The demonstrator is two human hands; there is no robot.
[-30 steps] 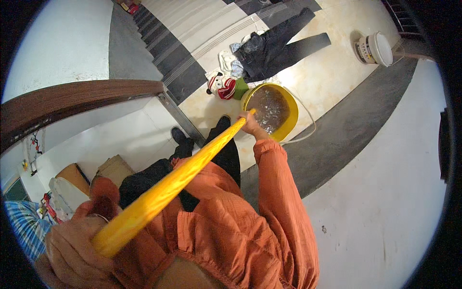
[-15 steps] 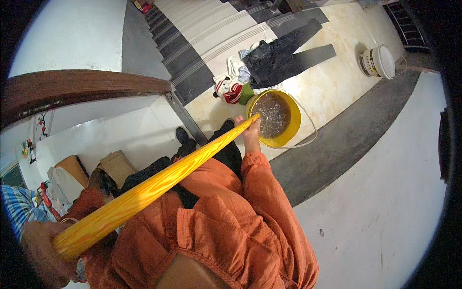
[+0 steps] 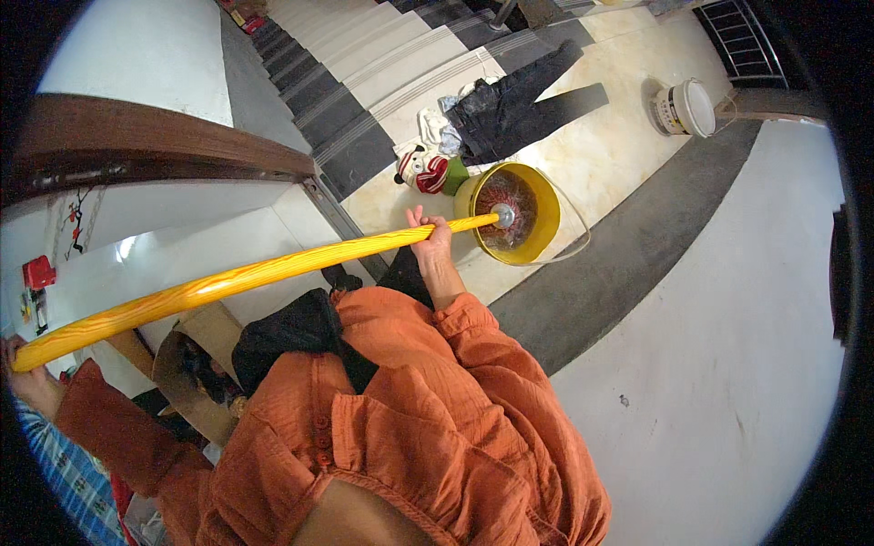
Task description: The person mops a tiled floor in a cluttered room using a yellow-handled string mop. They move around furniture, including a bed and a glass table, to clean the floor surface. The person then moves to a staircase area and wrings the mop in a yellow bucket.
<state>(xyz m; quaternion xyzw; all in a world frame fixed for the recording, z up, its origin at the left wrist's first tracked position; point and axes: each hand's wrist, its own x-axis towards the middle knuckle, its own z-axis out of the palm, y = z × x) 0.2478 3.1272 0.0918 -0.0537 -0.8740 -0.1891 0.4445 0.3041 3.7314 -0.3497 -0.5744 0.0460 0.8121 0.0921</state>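
A mop with a long yellow wood-grain handle slants across in front of me. Its silver collar and reddish strands are down in the murky water of a yellow bucket. At the far left, my left hand is closed around the upper end of the handle, partly cut off by the dark rim. My right hand grips the handle lower down, just left of the bucket, with a couple of fingers raised off it. The bucket's wire handle hangs on its right side.
Dark trousers and light cloths lie behind the bucket, beside a striped red, white and green item. Stairs rise beyond. A white bucket lies tipped at far right. A brown door edge juts in from the left.
The mop handle has swung flatter, its upper end going left and away from me. My left hand went with it; my right hand shifted left. The mop's collar now shows in the bucket.
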